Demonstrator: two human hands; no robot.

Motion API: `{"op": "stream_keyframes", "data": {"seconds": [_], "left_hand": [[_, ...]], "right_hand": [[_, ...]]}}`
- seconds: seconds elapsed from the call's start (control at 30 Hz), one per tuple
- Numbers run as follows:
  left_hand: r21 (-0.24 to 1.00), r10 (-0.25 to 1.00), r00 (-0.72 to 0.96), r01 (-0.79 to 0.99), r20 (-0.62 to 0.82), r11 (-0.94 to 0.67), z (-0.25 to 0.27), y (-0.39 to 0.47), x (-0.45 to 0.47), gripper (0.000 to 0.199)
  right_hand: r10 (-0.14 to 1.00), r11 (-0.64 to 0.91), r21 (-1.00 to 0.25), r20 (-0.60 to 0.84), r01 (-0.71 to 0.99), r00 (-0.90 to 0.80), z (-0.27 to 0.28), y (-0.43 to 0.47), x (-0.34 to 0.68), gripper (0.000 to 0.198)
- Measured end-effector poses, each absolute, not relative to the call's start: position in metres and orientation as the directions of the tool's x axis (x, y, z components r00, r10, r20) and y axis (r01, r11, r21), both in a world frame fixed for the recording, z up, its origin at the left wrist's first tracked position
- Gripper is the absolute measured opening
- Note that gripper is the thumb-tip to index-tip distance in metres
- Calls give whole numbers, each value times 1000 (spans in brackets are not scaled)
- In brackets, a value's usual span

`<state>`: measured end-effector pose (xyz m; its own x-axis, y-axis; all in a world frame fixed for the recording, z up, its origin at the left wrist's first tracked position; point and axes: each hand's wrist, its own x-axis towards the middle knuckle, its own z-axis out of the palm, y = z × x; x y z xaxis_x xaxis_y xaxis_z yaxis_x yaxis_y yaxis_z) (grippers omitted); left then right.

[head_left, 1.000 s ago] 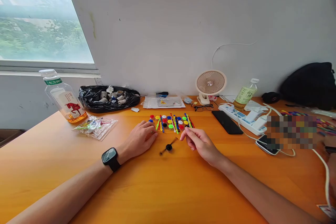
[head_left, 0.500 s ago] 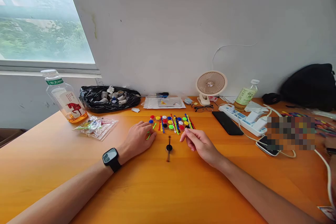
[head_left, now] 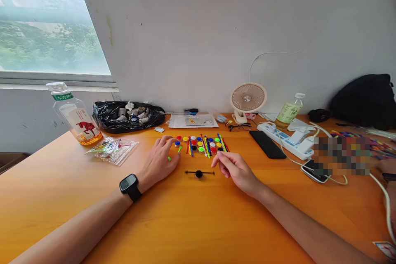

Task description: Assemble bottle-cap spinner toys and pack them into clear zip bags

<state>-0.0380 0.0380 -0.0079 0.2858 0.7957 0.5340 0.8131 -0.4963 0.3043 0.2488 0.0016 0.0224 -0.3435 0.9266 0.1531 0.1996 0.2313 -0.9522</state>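
Observation:
A black spinner [head_left: 199, 174], a round disc with a long thin pointer across it, lies on the table between my hands, the pointer now lying left to right. My left hand [head_left: 159, 160] rests at the left, fingers apart, beside a blue disc [head_left: 177, 143]. Bits of a green arrow piece [head_left: 169, 159] show under its fingers, and another green arrow [head_left: 180, 149] lies by the fingertips. My right hand [head_left: 236, 169] is curled at the spinner's right, thumb and forefinger together, with nothing visible in it. Beyond the hands sit several coloured discs [head_left: 201, 149] and coloured arrow pointers [head_left: 189, 146].
A clear plastic bag [head_left: 113, 150] and a tea bottle [head_left: 76, 115] stand left. Behind are a black bag of scraps [head_left: 102, 119], a fan [head_left: 248, 98] and glasses [head_left: 239, 127]. At right lie a black phone [head_left: 267, 144], a power strip [head_left: 283, 140] and cables.
The spinner's pointer has turned from lengthways to crossways. My left hand's fingers have lifted and spread, shifting slightly left. My right hand has hardly moved.

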Motion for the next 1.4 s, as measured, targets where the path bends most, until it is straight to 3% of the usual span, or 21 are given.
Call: {"op": "stream_keyframes", "data": {"seconds": [0.4,0.7,0.97,1.1,1.17,1.27,1.4], "left_hand": [[317,769,480,717,422,-621,-6,37,-37,36],[317,780,503,721,372,-616,-10,38,-39,44],[296,785,452,750,423,-591,-7,38,-37,26],[233,821,291,865,491,-445,-11,38,-39,25],[245,857,238,893,458,-378,-12,39,-40,23],[295,908,232,892,350,-341,-10,38,-39,19],[316,899,281,865,336,-389,-6,35,-36,18]], "right_hand": [[924,230,-951,148,205,-353,23,-1,250,52],[926,234,-950,153,207,-346,23,1,249,53],[926,241,-947,161,210,-340,23,1,250,53],[944,189,-970,137,152,-301,23,1,249,54],[950,184,-972,139,144,-278,24,2,250,54],[940,239,-954,180,182,-290,26,0,249,51],[880,421,-852,301,310,-367,31,-8,246,34]]}}
